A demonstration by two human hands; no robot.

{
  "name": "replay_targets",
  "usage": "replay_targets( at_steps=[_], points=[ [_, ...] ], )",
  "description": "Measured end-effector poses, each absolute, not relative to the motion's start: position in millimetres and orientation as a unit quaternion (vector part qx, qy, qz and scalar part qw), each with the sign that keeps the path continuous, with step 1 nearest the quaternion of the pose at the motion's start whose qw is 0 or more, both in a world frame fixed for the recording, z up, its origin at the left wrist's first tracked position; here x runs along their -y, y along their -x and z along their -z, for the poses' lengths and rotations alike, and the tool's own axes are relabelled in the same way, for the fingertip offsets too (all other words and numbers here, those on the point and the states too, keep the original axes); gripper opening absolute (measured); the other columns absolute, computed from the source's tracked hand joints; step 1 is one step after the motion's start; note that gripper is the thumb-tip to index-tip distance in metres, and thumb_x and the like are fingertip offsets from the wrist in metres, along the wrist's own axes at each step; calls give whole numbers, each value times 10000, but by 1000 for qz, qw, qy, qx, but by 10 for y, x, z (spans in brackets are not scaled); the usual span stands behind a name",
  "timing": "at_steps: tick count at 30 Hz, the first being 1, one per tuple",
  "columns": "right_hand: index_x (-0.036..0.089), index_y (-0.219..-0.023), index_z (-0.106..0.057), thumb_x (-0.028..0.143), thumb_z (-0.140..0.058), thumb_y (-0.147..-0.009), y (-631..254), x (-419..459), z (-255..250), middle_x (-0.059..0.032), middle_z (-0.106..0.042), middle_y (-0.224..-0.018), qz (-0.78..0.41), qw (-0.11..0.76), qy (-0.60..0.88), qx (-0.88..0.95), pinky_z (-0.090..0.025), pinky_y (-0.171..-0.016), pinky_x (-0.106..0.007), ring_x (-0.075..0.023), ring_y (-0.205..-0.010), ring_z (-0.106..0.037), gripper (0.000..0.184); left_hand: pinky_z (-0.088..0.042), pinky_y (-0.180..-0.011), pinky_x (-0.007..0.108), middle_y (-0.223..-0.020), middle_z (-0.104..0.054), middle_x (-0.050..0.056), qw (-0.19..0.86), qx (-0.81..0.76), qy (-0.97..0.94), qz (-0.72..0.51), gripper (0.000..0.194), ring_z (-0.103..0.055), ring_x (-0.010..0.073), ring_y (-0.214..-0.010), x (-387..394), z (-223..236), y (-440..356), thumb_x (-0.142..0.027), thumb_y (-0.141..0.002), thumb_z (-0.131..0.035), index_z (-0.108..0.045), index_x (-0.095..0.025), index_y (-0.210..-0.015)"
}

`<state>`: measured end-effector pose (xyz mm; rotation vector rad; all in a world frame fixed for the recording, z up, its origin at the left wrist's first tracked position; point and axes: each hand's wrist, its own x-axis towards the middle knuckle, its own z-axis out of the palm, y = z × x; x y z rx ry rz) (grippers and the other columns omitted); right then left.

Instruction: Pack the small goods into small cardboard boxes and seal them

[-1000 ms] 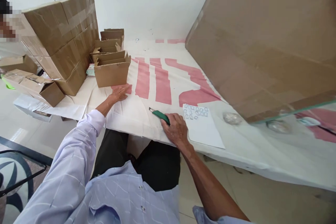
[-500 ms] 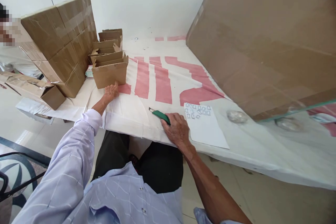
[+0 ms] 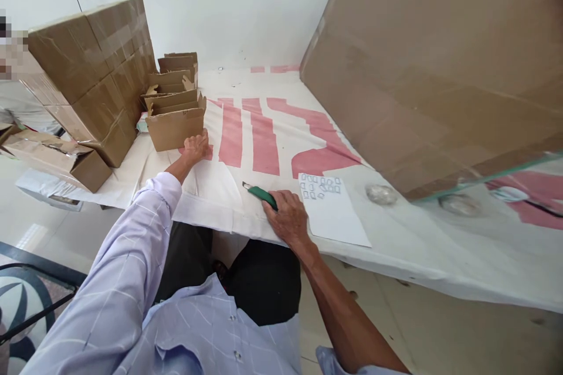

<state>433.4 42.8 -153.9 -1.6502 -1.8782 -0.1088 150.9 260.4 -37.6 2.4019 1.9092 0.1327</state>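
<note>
A green utility knife (image 3: 263, 195) with its blade out lies in my right hand (image 3: 288, 217). The fingers are wrapped round its handle, the blade points left, and the hand rests on the front of the table. My left hand (image 3: 196, 145) is at the lower right corner of the nearest open cardboard box (image 3: 175, 129), with its fingers bent in against that corner. The fingertips are partly hidden. Behind this box stands a row of several more open cardboard boxes (image 3: 169, 79), their flaps upright.
Taped cartons (image 3: 101, 64) are stacked at the left, with a long carton (image 3: 65, 155) before them. A large brown panel (image 3: 417, 70) with a glass edge leans at the right. A white sheet with small stickers (image 3: 336, 217) and red patches (image 3: 266, 143) lie on the white-covered table (image 3: 422, 246).
My left hand has slid right along the box's lower edge to its corner, and its fingers are more bent. My right hand still holds the knife. The view has shifted slightly right.
</note>
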Motion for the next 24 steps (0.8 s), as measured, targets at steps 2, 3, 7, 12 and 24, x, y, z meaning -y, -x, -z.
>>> replay_targets(
  at_steps=[2, 3, 7, 12, 24],
  points=[
    [211, -1200, -735, 305, -601, -1036, -4336, -431, 1544, -161, -732, -1147, 40, 316, 625, 713, -484, -916, -463, -349, -1060, -604, 232, -491, -1128, 616, -1344, -757, 305, 28, -646, -762, -45, 738, -691, 501, -1331, -2585, 371, -1387, -421, -1058, -598, -464, -135, -1725],
    [210, -1202, -736, 309, -601, -1037, -4337, -433, 1546, -162, -732, -1151, 40, 317, 624, 713, -484, -918, -465, -350, -1060, -604, 235, -494, -1128, 619, -1347, -759, 307, 25, -659, -751, -44, 709, -696, 502, -1329, -2574, 357, -1327, -418, -1056, -601, -499, -136, -1699],
    [214, -1199, -740, 305, -601, -1035, -4334, -440, 1547, -162, -732, -1143, 37, 316, 625, 713, -486, -907, -465, -355, -1060, -604, 234, -521, -1117, 616, -1331, -770, 308, 24, -691, -721, -47, 672, -715, 491, -1321, -2512, 240, -1098, -345, -1025, -646, -543, -141, -1657],
    [207, -1190, -738, 289, -603, -1035, -4314, -443, 1524, -163, -729, -1137, 40, 309, 631, 710, -483, -910, -459, -350, -1062, -601, 222, -515, -1213, 547, -1531, -705, 232, 31, -689, -721, -67, 666, -669, 426, -1435, -2188, 141, -772, -367, -1046, -681, -520, -230, -1678],
    [155, -1228, -740, 278, -611, -1037, -4321, -450, 1485, -194, -726, -1188, 21, 273, 650, 709, -460, -940, -457, -360, -1108, -601, 261, -313, -1419, 522, -1866, -420, 123, 59, -572, -817, -39, 575, -342, 348, -1766, -92, 1068, -1176, -459, -1134, -551, -588, -264, -1673]
  ],
)
